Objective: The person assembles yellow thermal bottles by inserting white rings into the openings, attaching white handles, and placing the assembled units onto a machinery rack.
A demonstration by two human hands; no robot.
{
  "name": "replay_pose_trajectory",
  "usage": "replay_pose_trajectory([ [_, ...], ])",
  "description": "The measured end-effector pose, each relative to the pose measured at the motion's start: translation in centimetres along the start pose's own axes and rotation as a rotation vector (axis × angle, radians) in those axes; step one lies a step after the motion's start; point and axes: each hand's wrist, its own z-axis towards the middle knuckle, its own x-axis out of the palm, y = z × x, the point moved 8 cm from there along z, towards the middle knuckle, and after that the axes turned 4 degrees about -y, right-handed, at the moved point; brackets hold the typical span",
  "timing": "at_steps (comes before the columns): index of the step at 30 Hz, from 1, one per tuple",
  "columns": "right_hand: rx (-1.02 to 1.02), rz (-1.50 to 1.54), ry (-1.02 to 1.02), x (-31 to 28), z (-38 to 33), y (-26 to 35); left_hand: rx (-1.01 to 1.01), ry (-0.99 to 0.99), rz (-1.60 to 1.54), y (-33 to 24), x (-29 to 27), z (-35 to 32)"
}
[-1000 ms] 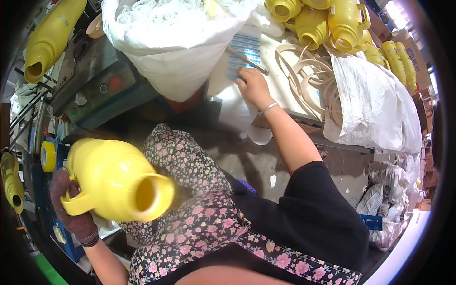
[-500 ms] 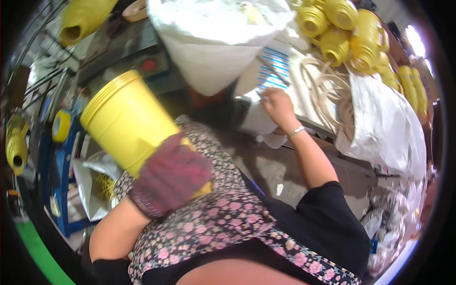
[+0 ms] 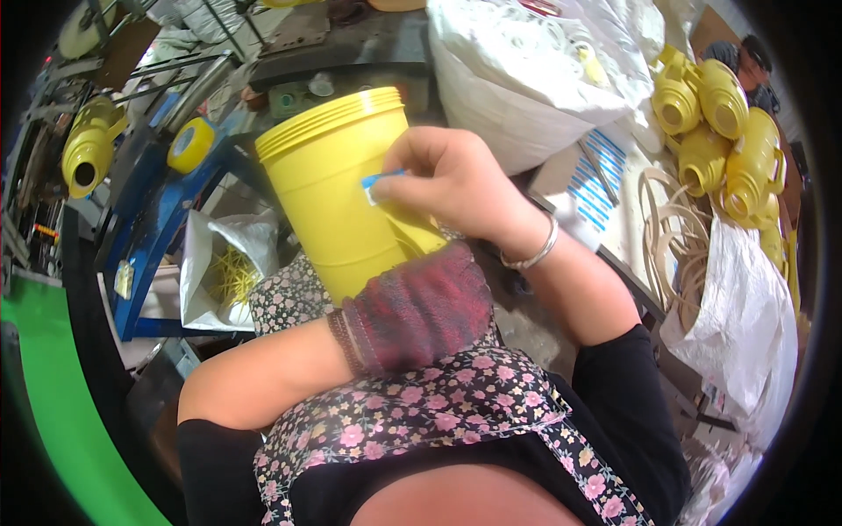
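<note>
My left hand (image 3: 417,307), in a dark red knitted glove, is wrapped round the handle side of a yellow plastic jug shell (image 3: 324,197). The shell leans a little to the left before my apron, its threaded rim upward. Between the thumb and fingertips of my bare right hand (image 3: 460,184) is a small blue-and-white sticker (image 3: 372,187). It lies against the shell's side, above the handle. The glove hides part of the handle and the lower end of the shell.
A white sack (image 3: 535,114) of pale pieces stands beyond. To its right is a sheet of blue stickers (image 3: 599,180), beside beige strips (image 3: 671,232) and stacked yellow jugs (image 3: 702,162). At left are a yellow tape roll (image 3: 189,145) on a blue frame and a bag of yellow scraps (image 3: 232,276).
My right hand has come from the sticker sheet to the jug shell, with a sticker pinched in it. The left hand has swung the shell rightward and more upright. The view has shifted left.
</note>
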Motion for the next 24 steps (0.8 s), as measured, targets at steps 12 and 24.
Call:
replay_pose_trajectory([
  [12, -0.328, -0.553, 0.229, 10.2, -1.3, -0.5, -0.571, -0.651, 0.430, 15.5, -13.9, -20.2],
  [24, 0.336, 0.732, 0.143, 10.2, 4.9, -4.3, -1.447, -0.162, 0.950, 27.0, -22.3, -42.2],
])
